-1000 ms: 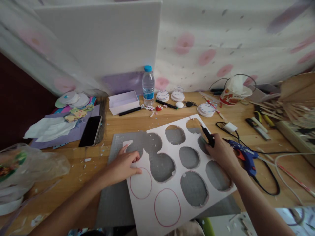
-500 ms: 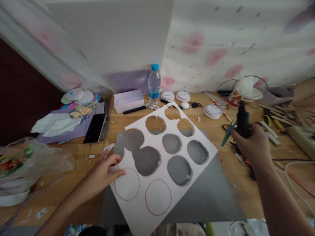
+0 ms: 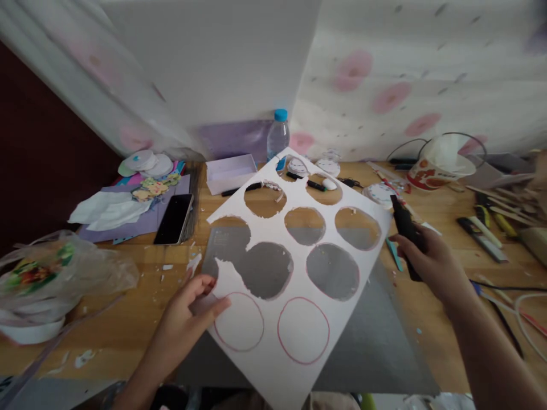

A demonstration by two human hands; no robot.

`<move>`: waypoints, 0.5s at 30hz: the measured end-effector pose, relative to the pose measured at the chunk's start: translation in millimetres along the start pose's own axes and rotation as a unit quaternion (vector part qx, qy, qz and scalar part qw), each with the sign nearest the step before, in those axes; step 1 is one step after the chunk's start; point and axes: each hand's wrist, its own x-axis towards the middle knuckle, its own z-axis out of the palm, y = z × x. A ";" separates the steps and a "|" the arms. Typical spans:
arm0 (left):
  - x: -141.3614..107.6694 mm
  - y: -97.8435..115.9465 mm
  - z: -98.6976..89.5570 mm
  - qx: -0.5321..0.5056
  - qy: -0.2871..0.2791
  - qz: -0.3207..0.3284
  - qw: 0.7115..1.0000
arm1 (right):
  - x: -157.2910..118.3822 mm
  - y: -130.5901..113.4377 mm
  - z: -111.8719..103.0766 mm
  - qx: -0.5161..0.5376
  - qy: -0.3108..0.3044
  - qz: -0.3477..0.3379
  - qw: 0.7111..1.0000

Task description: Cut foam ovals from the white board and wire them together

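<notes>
1. Left hand (image 3: 188,307) pinches a white board (image 3: 270,324), tilted over a gray mat (image 3: 363,336).
2. Right hand (image 3: 431,259) grips a black tool (image 3: 408,236) beside it.
3. Several holes (image 3: 333,272) look done; two drawn circles (image 3: 304,330) remain uncut.

I see my desk (image 3: 145,319) in dim, diffuse light, with faint shadows, softly blurred detail and stretched edges.

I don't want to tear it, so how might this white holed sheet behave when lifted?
Probably fairly stiff: the white sheet looks flat with the left hand gripping its edge. Likely light, with so much cut away. Probably fragile at its narrow remaining strips.
</notes>
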 end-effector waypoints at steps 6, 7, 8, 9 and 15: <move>-32.1 -15.6 -25.7 -0.022 0.081 -0.090 0.992 | -35.4 -9.4 -21.8 0.075 0.011 0.017 0.997; -33.2 -18.4 -24.1 -0.031 0.099 -0.097 0.990 | -39.4 -10.5 -22.9 0.082 0.022 0.020 0.996; -32.5 -20.2 -19.9 -0.044 0.111 -0.101 0.988 | -42.6 -11.6 -23.4 0.090 0.030 0.025 0.995; -30.3 -21.0 -13.4 -0.063 0.109 -0.099 0.987 | -45.3 -12.9 -23.1 0.097 0.036 0.030 0.994; -8.9 -9.3 40.0 0.032 0.030 -0.014 0.999 | -56.0 -23.3 -13.6 0.163 0.018 0.040 0.986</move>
